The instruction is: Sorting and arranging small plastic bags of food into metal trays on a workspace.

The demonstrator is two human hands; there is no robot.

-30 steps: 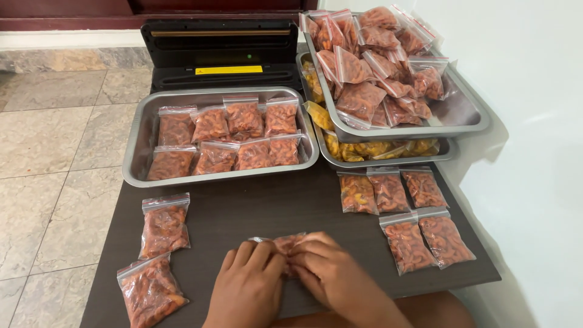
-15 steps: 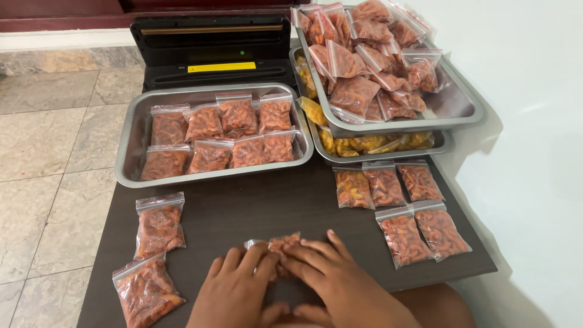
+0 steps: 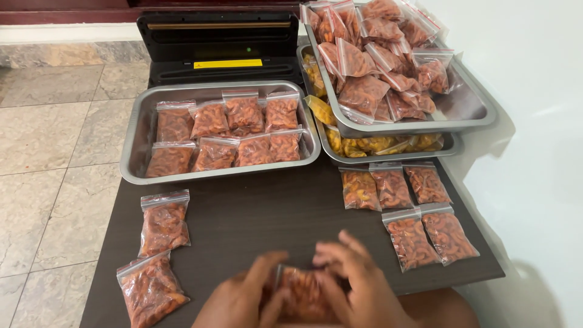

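At the near edge of the dark table, the left hand and the right hand both grip 1 small clear bag of reddish-orange snack. The bag sits between the 2 hands, with fingers curled over its left and right edges; both hands are blurred, so the exact finger placement cannot be told.

Left of the hands, 2 filled bags lie flat on the table: 1 at the near left corner and 1 just beyond it. To the right lie 5 more bags in 2 rows, 3 farther and 2 nearer.

Beyond the hands, at the middle of the table, a steel tray holds 8 filled bags in 2 rows of 4. At the far right, a second tray is heaped with loose bags of the same red snack and rests on top of a lower tray that holds yellow snack bags. Behind the left tray stands a black sealer with a yellow strip along its front. A tiled floor shows to the left, and a white wall runs along the right side.
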